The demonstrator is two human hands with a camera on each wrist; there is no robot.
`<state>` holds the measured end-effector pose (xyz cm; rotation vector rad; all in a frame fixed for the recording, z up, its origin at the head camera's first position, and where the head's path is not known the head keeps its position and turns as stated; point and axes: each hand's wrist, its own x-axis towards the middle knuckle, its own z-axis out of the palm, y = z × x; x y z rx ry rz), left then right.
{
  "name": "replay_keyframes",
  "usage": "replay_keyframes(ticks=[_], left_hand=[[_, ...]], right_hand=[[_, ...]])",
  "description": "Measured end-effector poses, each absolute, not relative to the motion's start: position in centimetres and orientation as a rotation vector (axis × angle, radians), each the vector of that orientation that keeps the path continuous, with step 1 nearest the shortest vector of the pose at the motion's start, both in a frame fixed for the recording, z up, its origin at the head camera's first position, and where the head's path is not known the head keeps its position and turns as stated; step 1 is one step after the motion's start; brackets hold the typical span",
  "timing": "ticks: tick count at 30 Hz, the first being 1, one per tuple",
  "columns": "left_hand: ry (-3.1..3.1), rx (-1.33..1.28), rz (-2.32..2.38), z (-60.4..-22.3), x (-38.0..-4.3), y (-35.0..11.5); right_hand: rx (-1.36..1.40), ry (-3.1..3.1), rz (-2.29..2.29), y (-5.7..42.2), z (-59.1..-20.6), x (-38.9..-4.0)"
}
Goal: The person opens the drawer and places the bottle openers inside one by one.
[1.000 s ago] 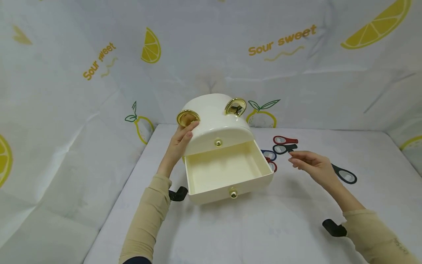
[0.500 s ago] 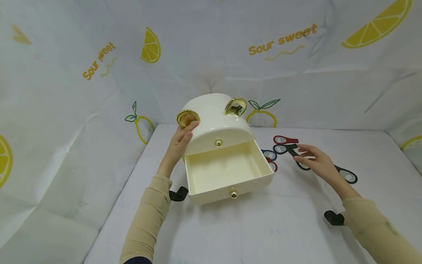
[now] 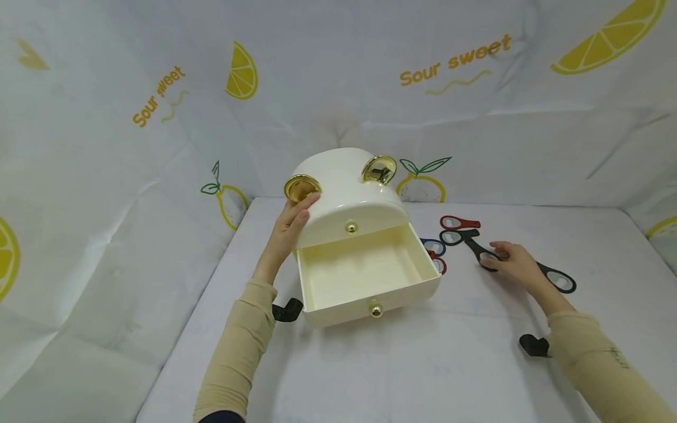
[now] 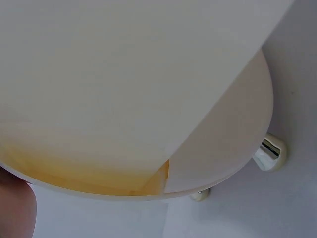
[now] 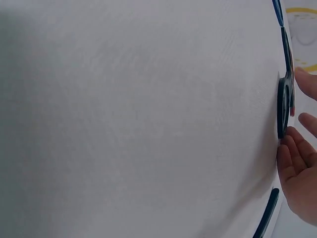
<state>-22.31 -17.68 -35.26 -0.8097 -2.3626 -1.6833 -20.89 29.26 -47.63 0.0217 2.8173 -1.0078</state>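
A glossy white storage box (image 3: 344, 170) with gold ear-shaped parts stands mid-table, its front drawer (image 3: 404, 298) pulled out. My left hand (image 3: 284, 235) rests against the box's left side, straight fingers touching the base of the left gold ear (image 3: 301, 187). The left wrist view has the drawer's pale wall (image 4: 124, 89) and one fingertip (image 4: 17, 206) below the rim. My right hand (image 3: 515, 267) is at the lens end of a black magnifying glass (image 3: 476, 249), fingers loosely bent and thumb apart. In the right wrist view the fingertips meet the lens rim (image 5: 282, 106).
Red (image 3: 461, 222) and black (image 3: 457, 237) magnifying glasses lie behind the right hand. Blue (image 3: 435, 247) and red (image 3: 440, 265) ones sit beside the drawer, partly hidden. Another black magnifying glass (image 3: 560, 281) lies right of the hand. A lemon-printed cloth (image 3: 317, 88) hangs behind.
My right hand has shifted right and lowered toward the table. The black magnifying glass beneath it has come into view. The left hand and box stay put.
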Motion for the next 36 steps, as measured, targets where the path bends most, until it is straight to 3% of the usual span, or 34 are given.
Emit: replay_keyframes(ticks=[18, 25, 36], left_hand=[[-2.344, -0.811, -1.678, -35.3, -22.4, -17.5], [-2.304, -0.834, -1.680, -37.2, -23.7, -18.0], [-2.315, -0.833, -1.672, -37.7, -24.4, -18.3]], right_hand=[[0.008, 2.971, -0.881, 29.6, -48.5, -20.1], [0.035, 2.962, -0.869, 29.8, -48.3, -19.8], [0.031, 2.942, -0.962, 29.8, -45.7, -19.2]])
